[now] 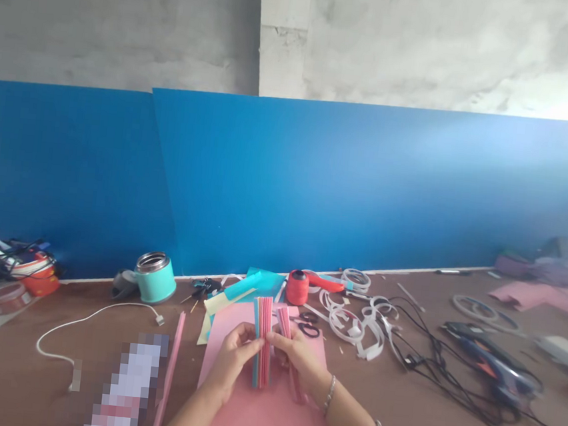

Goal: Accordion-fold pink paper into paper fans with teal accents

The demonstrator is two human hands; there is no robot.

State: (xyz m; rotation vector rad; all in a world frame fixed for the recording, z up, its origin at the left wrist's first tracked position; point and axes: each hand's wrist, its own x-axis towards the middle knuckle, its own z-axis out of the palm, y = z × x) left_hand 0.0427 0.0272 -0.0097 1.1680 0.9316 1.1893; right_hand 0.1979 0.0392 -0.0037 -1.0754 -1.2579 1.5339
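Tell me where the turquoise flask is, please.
In the head view, the turquoise flask stands left of centre, between the blue panel and the white cable.

Left hand (232, 361) and right hand (302, 358) pinch close together

You hold the bundle (264, 323) raised above the sheet (269, 416), its long sides pointing toward the worktop's (91, 335) back edge. Its narrow paper layers are pressed together, edges facing you: blue along the left side, then mostly pink with paler lines between. Whether they are pleats or separate strips, you cannot tell. Just to its right you hold the slimmer pink piece (283, 318), leaning so its near end lies further right, its middle covered. The pink sheet lies flat beneath both, short of the worktop's back edge, its near end out of your view.
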